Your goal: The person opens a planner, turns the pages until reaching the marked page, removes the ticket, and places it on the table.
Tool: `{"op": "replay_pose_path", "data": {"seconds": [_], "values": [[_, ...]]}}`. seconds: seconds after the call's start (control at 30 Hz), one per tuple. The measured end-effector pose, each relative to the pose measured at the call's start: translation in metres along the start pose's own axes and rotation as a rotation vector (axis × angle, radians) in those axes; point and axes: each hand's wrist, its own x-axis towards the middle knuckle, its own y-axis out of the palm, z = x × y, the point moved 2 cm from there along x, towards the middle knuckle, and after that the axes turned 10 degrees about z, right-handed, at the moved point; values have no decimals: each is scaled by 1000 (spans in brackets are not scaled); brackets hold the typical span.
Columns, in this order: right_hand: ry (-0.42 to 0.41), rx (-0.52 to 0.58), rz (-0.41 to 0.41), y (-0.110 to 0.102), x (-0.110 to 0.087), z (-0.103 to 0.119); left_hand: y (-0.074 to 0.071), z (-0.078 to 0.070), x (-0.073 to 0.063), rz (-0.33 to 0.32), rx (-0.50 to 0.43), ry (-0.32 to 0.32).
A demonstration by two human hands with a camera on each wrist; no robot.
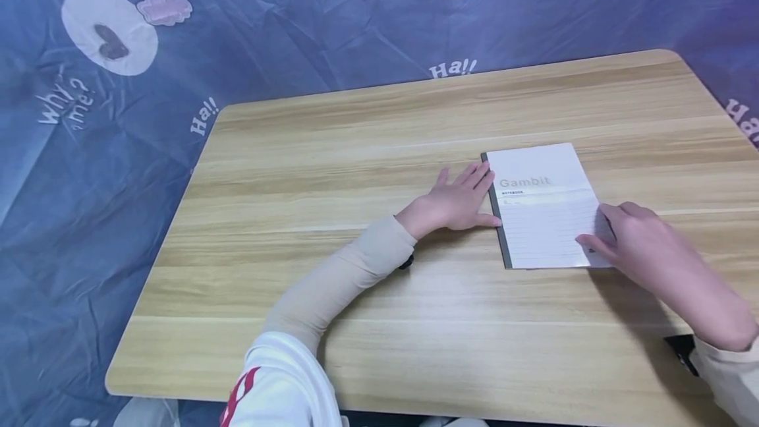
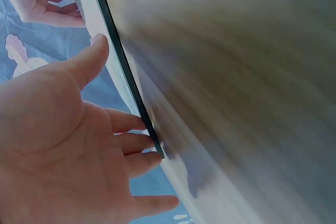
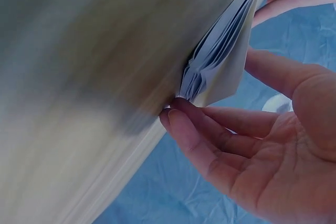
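Note:
A white notebook (image 1: 542, 226) with a dark grey spine and the printed word "Gambit" lies on the wooden table, right of the middle. My left hand (image 1: 459, 204) is spread flat beside it, its fingertips and thumb touching the spine (image 2: 123, 59). At the lower right corner, my right hand (image 1: 637, 236) holds the notebook, thumb on the cover and the other fingers curled at the page edge. Seen from the right wrist, the pages (image 3: 226, 45) are slightly fanned along that edge.
The light wooden table (image 1: 284, 203) has rounded corners and reaches past both arms. Behind it and to its left hangs a creased blue cloth (image 1: 267, 31) with white and pink prints.

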Motion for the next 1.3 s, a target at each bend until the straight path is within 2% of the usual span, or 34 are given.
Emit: {"op": "replay_pose_path", "data": {"seconds": [0.2, 0.5, 0.83, 1.03, 1.3], "values": [[-32, 9, 41, -3, 16, 12, -1, 16, -6, -16, -28, -10], [-124, 17, 24, -4, 38, 27, -1, 40, -10, -16, -85, -32], [-100, 44, 122, -5, 62, 46, -2, 68, -18, -27, -148, -62], [-120, 51, 137, -3, 74, 55, -2, 83, -23, -42, -169, -57], [-123, 54, 155, -1, 85, 67, -4, 102, -27, -26, -202, -43]]}}
